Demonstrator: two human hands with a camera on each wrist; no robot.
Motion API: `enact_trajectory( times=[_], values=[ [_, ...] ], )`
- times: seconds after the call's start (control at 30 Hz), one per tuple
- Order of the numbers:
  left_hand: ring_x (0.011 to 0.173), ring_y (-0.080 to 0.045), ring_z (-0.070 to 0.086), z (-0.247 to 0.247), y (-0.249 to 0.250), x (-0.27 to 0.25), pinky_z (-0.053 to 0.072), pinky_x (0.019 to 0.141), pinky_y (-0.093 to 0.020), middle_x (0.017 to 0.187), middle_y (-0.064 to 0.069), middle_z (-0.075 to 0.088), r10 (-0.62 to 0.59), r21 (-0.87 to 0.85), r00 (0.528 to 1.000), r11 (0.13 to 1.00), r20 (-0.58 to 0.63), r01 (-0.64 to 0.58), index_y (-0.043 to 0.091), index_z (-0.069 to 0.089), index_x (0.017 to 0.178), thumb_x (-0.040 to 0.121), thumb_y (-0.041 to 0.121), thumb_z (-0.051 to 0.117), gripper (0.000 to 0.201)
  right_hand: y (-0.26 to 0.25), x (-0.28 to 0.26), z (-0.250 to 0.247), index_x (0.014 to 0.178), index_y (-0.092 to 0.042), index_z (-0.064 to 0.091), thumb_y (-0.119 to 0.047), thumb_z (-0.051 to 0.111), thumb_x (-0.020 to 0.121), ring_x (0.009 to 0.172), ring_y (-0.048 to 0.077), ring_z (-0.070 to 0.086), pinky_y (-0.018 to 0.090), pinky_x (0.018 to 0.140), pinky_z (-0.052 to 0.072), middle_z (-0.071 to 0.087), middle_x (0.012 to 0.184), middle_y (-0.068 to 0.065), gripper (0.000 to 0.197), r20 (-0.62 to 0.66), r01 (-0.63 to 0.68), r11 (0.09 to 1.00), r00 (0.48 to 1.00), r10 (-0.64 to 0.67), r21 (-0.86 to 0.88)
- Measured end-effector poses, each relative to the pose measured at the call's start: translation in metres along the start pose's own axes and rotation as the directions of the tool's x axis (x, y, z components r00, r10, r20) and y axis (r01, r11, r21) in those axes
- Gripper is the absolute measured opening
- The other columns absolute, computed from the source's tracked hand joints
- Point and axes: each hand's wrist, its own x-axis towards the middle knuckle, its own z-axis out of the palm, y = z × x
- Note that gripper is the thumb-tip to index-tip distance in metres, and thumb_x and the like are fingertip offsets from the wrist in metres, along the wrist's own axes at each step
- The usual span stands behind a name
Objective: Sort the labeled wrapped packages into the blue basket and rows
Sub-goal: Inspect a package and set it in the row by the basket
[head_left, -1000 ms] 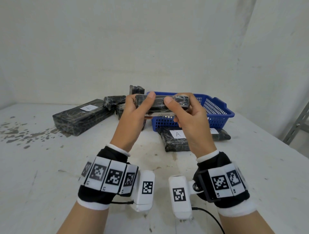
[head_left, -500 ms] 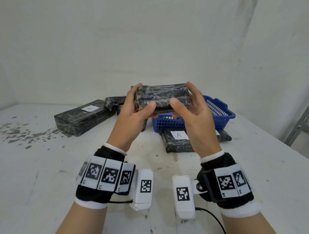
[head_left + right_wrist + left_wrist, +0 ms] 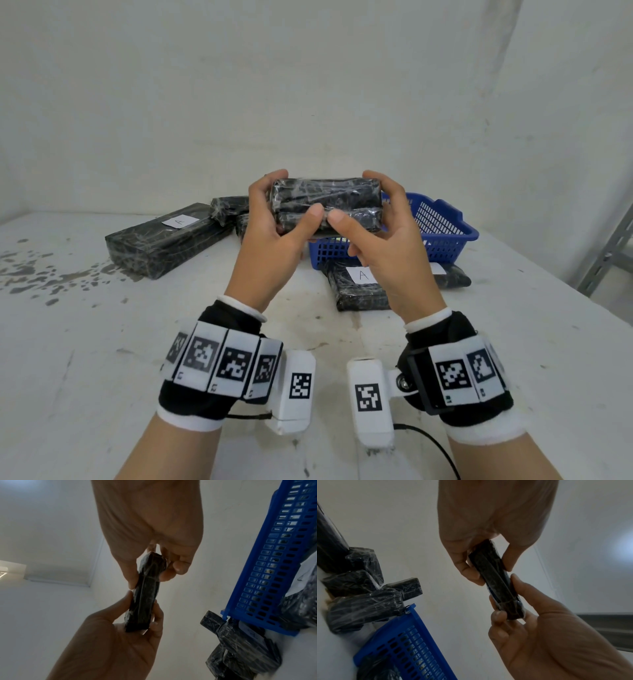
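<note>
Head view: black wrapped package (image 3: 327, 202) held up in the air over the worktop (image 3: 85, 342), level and crosswise, in front of the blue basket (image 3: 442, 233). Left hand (image 3: 274, 236) curled round its left end, thumb on the near face, fingers over the top and behind. Right hand (image 3: 387, 236) curled round its right end the same way, thumb tip just beside the left thumb tip at the middle of the near face. No label to be seen on the face turned toward the head camera.

On the worktop below the right hand, a wrapped package with a white label reading A (image 3: 356, 287), lying just in front of the basket. Further left, a long wrapped package with a white label (image 3: 164, 240), its letter too small to read for sure. Between that one and the held package, a cluster of smaller black wrapped packages (image 3: 229, 209), partly hidden by the left hand.

Left wrist view: held package (image 3: 498, 582) seen edge-on, pinched between thumb and fingers at each end; basket (image 3: 406, 642) at lower left with wrapped packages piled beside it.

Right wrist view: same edge-on grip on the package (image 3: 145, 596), basket wall (image 3: 274, 561) at the right.
</note>
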Motion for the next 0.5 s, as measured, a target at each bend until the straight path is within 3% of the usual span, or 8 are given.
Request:
enact_trajectory(
  times=[0.03,0.13,0.23,0.33,0.5],
  values=[
    [0.106,-0.012,0.062,0.0005,0.0008,-0.0003,0.053,0.079,-0.024,0.126,-0.001,0.054,0.005,0.002,1.0,1.0,-0.006,-0.005,0.025,0.038,0.134,0.092,0.019,0.064,0.05,0.0007,0.0003,0.0005,0.128,-0.047,0.052,-0.047,0.08,0.079,0.12,0.027,0.059,0.057,0.1,0.049,0.058,0.135,-0.009,0.056,-0.004,-0.004,1.0,1.0,0.004,0.012],
    [0.079,-0.005,0.065,0.0015,0.0028,-0.0021,0.048,0.056,-0.013,0.111,0.0,0.059,0.012,-0.017,1.0,1.0,0.002,-0.012,0.021,0.038,0.131,0.092,0.014,0.062,0.047,0.0033,0.0011,-0.0007,0.126,-0.033,0.056,-0.029,0.078,0.086,0.087,0.008,0.061,0.03,0.078,0.05,0.067,0.112,-0.007,0.046,-0.016,-0.002,0.997,1.0,0.003,0.072],
    [0.058,-0.003,0.059,0.0024,0.0046,-0.0029,0.043,0.047,-0.013,0.103,-0.004,0.059,0.022,-0.001,1.0,1.0,0.011,-0.022,0.022,0.038,0.13,0.094,0.015,0.06,0.043,-0.0004,-0.0006,-0.0013,0.122,-0.027,0.057,-0.021,0.075,0.089,0.075,0.003,0.062,0.018,0.063,0.049,0.067,0.104,-0.005,0.038,-0.027,-0.005,0.994,1.0,0.008,0.105],
    [0.056,-0.002,0.058,0.0031,0.0073,-0.0033,0.042,0.046,-0.014,0.094,-0.004,0.059,-0.016,-0.073,1.0,0.997,0.024,0.017,0.024,0.039,0.133,0.1,0.018,0.049,0.035,-0.0025,-0.0003,-0.004,0.124,-0.029,0.058,-0.021,0.071,0.092,0.069,0.005,0.06,0.019,0.056,0.048,0.065,0.105,-0.002,0.035,-0.014,-0.025,0.992,1.0,0.027,0.123],
    [0.06,-0.012,0.055,0.0023,0.0079,-0.0023,0.041,0.047,-0.024,0.087,0.008,0.065,-0.055,-0.112,0.998,0.992,0.023,0.058,0.031,0.04,0.135,0.104,0.029,0.039,0.031,-0.0022,0.0026,-0.0081,0.128,-0.035,0.06,-0.025,0.065,0.096,0.059,0.015,0.05,0.025,0.054,0.046,0.059,0.106,0.005,0.033,0.033,-0.027,0.981,0.999,0.021,0.192]
  ],
)
